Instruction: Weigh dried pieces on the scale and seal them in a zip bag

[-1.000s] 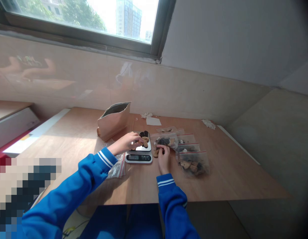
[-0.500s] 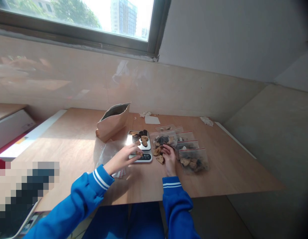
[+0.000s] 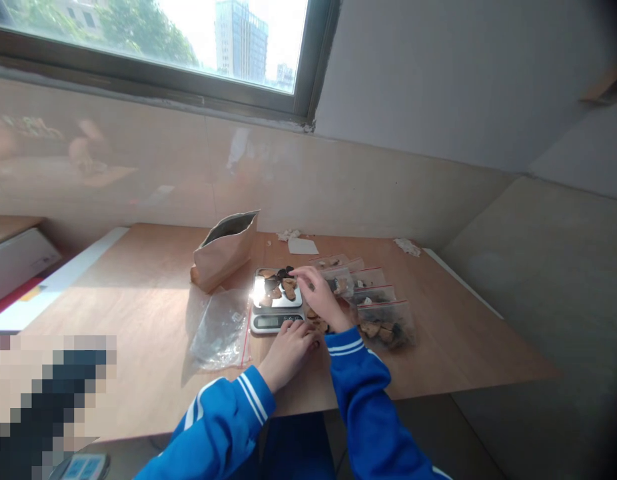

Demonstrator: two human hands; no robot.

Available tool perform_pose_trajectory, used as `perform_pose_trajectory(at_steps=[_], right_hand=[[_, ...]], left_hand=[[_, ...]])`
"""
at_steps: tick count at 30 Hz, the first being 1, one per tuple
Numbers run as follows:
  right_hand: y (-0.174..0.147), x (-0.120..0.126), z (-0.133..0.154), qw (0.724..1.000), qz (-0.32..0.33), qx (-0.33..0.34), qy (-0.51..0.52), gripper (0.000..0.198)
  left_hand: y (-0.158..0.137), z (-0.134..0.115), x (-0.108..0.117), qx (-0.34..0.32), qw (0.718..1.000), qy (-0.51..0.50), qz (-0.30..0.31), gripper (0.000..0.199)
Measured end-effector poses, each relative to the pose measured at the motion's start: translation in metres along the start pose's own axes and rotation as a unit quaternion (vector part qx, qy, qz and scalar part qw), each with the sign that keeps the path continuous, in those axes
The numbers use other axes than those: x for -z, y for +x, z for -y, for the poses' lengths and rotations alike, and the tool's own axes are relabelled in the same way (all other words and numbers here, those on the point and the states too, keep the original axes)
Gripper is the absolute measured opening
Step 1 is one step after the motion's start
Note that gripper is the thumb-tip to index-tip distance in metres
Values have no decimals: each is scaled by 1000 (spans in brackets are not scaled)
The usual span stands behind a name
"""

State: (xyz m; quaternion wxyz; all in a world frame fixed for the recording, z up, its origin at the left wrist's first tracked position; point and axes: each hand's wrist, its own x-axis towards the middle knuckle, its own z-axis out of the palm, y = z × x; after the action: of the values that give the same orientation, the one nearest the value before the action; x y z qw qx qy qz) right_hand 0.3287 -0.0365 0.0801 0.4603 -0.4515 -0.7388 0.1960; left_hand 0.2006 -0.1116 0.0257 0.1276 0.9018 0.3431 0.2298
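Observation:
My right hand (image 3: 321, 297) reaches over the right edge of the kitchen scale (image 3: 276, 323). Its fingers are stretched out and slightly apart, the tips right at the dried slices (image 3: 288, 288), some brown and some nearly black, on the scale's plate. My left hand (image 3: 288, 353) rests low by the scale's front right corner, fingers bent together. What its fingertips hold, if anything, cannot be made out; loose brown slices (image 3: 316, 325) lie just beyond them, partly hidden by both hands.
Left of the scale lies a clear zip bag (image 3: 221, 333), with an open brown paper pouch (image 3: 226, 253) standing behind it. Several filled zip bags (image 3: 386, 327) overlap on the right. A white card (image 3: 303, 247) and crumpled tissue (image 3: 406, 247) lie toward the wall.
My left hand has moved from over the scale's front to its lower right corner, uncovering the display and the clear bag. My right hand has gone from the loose slices up to the plate.

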Motion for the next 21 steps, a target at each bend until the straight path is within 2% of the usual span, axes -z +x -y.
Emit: perform_pose_trajectory(at_steps=[2, 5, 9, 11, 13, 17, 21], right_hand=[[20, 6, 9, 998, 53, 15, -42, 25], [12, 13, 5, 995, 41, -10, -88, 26], [-60, 7, -23, 989, -33, -73, -122, 24], [-96, 1, -36, 980, -72, -85, -162, 25], [-120, -3, -45, 975, -88, -85, -186, 28], [-131, 3, -52, 976, -77, -80, -185, 24], [-126, 13, -54, 981, -80, -84, -156, 16]], left_hand=[[-2, 7, 10, 7, 1000, 7, -30, 27], [-3, 35, 39, 60, 993, -15, -100, 27], [11, 97, 71, 164, 969, -90, -160, 30], [25, 126, 72, 199, 958, -111, -171, 33], [40, 147, 64, 194, 961, -120, -158, 36], [53, 156, 51, 224, 954, -129, -149, 37], [42, 145, 59, 192, 962, -119, -152, 37]])
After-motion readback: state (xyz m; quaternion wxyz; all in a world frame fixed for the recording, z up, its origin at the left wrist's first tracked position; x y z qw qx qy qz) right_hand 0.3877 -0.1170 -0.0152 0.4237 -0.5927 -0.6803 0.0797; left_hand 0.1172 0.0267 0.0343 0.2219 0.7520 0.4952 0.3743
